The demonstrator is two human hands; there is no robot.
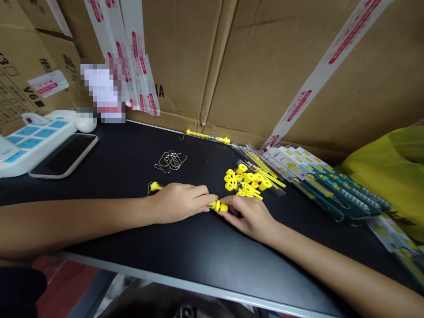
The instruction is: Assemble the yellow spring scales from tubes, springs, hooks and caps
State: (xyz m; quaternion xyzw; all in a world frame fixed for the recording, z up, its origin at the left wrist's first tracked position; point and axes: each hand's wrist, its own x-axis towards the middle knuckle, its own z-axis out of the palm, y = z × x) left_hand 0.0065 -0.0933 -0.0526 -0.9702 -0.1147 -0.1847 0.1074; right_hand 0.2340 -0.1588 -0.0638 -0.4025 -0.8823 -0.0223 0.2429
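Note:
My left hand (182, 202) is closed around a slim clear tube with yellow ends, lying crosswise over the black table. One yellow end (155, 187) with a thin wire hook sticks out on the left, and most of the tube is hidden under the palm. At its other end, my right hand (251, 217) pinches a yellow cap (223, 207) between thumb and fingers. Just beyond the right hand lies a pile of small yellow plastic parts (248, 179) with some metal springs. Bent wire hooks (171, 161) lie heaped behind the left hand.
A similar yellow-ended tube (207, 136) lies along the cardboard (265, 70) at the back. Clear tubes with yellow rods (261, 163) and packaged cards (318, 181) fan out on the right, beside a yellow bag (391, 172). A phone (64, 155) and power strip (36, 139) are left.

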